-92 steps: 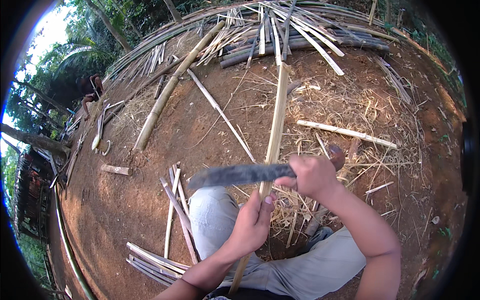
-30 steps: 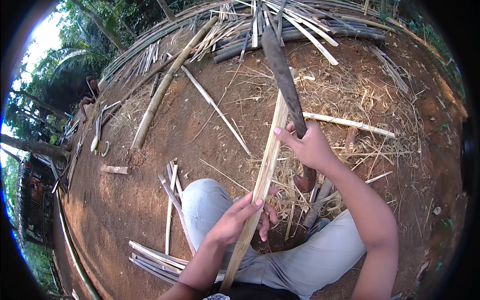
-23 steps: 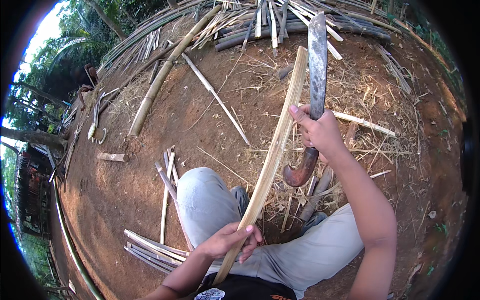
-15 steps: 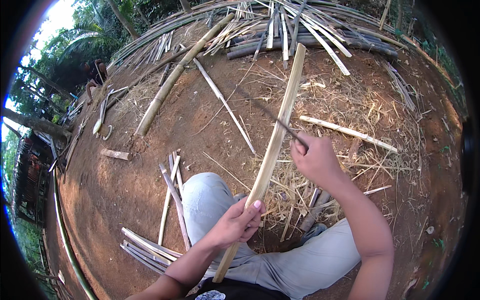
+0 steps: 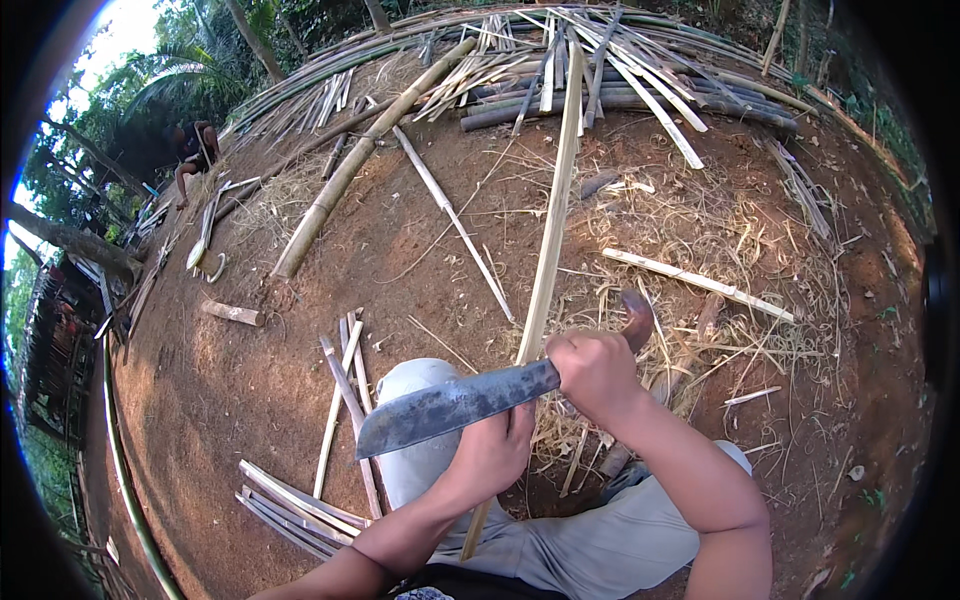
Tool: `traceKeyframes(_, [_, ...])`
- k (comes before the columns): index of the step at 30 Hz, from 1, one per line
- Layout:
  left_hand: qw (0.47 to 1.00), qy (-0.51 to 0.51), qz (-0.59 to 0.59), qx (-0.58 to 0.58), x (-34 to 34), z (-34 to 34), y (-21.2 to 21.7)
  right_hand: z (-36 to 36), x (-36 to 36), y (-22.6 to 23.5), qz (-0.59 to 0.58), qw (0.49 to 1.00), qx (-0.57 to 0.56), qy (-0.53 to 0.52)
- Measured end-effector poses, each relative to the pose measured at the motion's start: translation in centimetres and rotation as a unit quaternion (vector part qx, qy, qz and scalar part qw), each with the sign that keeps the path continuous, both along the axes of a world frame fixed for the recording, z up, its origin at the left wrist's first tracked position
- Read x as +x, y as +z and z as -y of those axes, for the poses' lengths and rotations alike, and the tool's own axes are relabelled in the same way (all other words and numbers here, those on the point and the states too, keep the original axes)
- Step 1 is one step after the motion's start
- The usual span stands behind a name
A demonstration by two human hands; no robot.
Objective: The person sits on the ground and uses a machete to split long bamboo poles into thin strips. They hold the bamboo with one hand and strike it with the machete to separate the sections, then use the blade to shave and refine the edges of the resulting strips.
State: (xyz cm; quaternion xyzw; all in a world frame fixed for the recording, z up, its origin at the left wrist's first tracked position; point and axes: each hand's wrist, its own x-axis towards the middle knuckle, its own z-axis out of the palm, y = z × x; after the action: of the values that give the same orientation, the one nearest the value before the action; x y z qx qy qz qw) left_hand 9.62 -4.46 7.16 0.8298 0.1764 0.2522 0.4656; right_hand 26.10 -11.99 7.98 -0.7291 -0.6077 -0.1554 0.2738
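- One co-worker bends low at the far left, near the trees.
- A short cut log lies on bare brown earth.
- Several split strips fan out beside the seated worker's left forearm.
- A thick bamboo pole slants across the ground behind.
- A broad, dark-mottled machete stretches leftward over the knee, its blade crossing in front of a long bamboo strip.
- The left grip, partly hidden by the blade, is clamped on that strip, which rises from the worker's lap toward the piled bamboo.
- The right grip is wrapped around the machete's handle, its curved brown end showing beyond.
- Curled shavings litter the soil at right.
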Motion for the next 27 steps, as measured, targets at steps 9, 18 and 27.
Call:
traceKeyframes(9, [0.952,-0.011,-0.054,-0.301,0.1,-0.7,4.1,-1.3,3.3,1.4,0.038,0.992,0.013,-0.118])
traceKeyframes(18, [0.939,-0.035,-0.063,-0.337,0.0,0.8,2.3,-0.6,6.4,0.8,-0.001,0.990,-0.030,-0.139])
traceKeyframes(27, [0.950,-0.064,-0.134,-0.276,-3.4,0.7,0.8,0.1,13.7,2.0,-0.126,0.940,-0.075,-0.307])
